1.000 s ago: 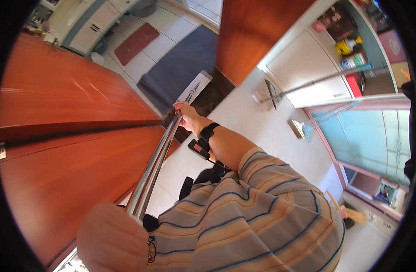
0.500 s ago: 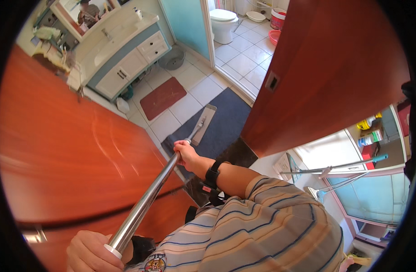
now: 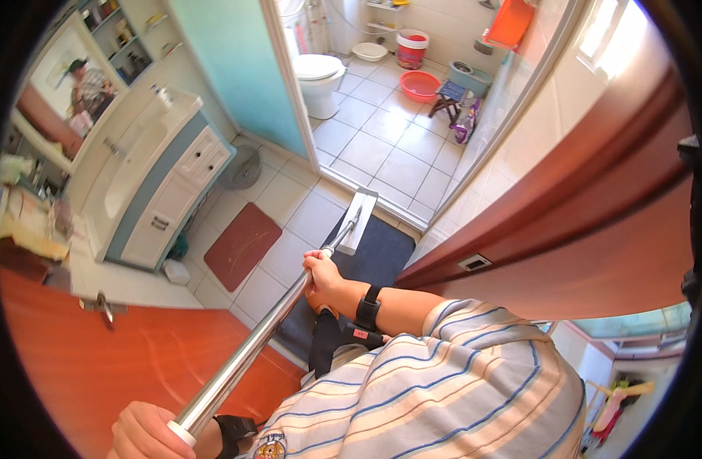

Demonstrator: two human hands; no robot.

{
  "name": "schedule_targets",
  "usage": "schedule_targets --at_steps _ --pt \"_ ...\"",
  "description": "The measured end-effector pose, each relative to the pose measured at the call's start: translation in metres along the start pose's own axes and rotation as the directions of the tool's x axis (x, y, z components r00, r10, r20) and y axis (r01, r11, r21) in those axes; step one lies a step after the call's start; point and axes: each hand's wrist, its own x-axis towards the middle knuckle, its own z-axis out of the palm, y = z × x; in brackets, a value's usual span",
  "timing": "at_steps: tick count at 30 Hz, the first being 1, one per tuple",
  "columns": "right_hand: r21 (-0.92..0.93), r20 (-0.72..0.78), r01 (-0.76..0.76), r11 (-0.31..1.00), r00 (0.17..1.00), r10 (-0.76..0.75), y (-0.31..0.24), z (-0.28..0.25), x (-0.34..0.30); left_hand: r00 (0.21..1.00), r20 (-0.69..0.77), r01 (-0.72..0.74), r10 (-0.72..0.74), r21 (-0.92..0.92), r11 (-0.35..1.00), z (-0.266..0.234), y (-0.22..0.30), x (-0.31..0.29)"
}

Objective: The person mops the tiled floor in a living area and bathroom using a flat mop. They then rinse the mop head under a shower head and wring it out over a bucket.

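Observation:
A flat mop with a long silver pole [image 3: 248,348] runs diagonally from lower left up to the middle. My left hand [image 3: 147,433] is closed around the pole's white top end at the lower left. Further down, my right hand [image 3: 321,274] grips the pole near its thin lower section. The rectangular pale mop head [image 3: 359,220] lies on the far part of the dark blue mat [image 3: 387,252], close to the shower-room threshold. My fingers partly hide the pole at both grips.
An orange-brown door [image 3: 167,344] stands at left, a red-brown door [image 3: 580,268] at right. Ahead are a washbasin cabinet [image 3: 164,203], a grey basin [image 3: 242,167], a red-brown mat [image 3: 242,246] and a raised threshold [image 3: 401,210]. Beyond it stand a toilet [image 3: 317,84] and a red basin [image 3: 420,86].
I have moved forward through the doorway, and more of the toilet area shows. The mop head has shifted toward the threshold. Both hands keep hold of the pole.

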Motion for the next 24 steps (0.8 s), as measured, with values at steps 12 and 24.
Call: schedule_targets --at_steps 12,24 --pt "0.174 -0.23 0.218 0.96 0.957 -0.176 -0.183 0.046 0.142 0.99 0.137 0.056 0.019 -0.524 0.85 -0.134 -0.236 0.138" --pt "0.314 -0.145 0.259 0.913 0.964 -0.224 -0.386 0.011 0.269 0.668 0.508 0.619 -0.544 0.026 0.785 -0.119 -0.581 0.183"
